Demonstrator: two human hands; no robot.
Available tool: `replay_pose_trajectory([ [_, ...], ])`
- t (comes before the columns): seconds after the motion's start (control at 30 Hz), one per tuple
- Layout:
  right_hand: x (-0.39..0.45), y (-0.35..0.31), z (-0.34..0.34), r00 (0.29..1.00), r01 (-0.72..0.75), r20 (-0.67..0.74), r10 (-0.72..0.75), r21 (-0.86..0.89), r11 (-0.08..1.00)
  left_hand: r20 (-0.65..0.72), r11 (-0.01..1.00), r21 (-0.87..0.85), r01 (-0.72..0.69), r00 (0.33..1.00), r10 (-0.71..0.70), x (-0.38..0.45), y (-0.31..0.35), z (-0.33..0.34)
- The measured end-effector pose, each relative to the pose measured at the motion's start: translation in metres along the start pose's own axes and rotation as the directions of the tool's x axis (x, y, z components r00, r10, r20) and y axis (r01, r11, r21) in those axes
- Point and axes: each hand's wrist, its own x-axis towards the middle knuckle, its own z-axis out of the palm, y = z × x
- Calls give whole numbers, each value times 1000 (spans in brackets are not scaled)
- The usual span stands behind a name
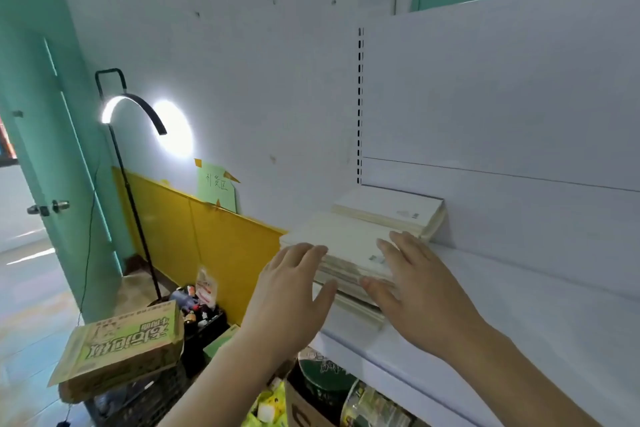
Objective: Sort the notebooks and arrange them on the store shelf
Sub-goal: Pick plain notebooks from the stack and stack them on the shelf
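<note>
Your left hand (294, 291) lies with straight fingers against the near-left side of the front stack of notebooks (346, 250), and your right hand (412, 281) rests flat on top of it, fingers spread. The stack sits at the shelf's (519, 305) left end, long axis running toward the back panel, with a second stack (391, 208) behind it.
</note>
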Motion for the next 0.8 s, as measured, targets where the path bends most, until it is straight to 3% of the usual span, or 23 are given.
replay_pose_trajectory([
  [0.23, 31, -5, 3, 991, -3, 131, 17, -108, 994, 82, 988, 121, -97, 993, 88, 53, -42, 18],
  [0.4, 29, -21, 6, 997, -38, 68, 48, -139, 989, 111, 966, 121, -229, 970, 216, 76, -60, 35],
  [0.57, 29, -34, 1, 995, -95, 20, 101, -195, 976, -3, 930, 54, -363, 932, 363, 95, -77, 32],
  [0.63, 25, -38, -6, 988, -151, -47, 144, -210, 966, -113, 918, -14, -397, 913, 393, 100, -80, 27],
  [0.8, 7, -56, -32, 907, -348, -291, 305, -108, 931, -441, 873, -262, -412, 855, 271, 94, -64, 9],
])
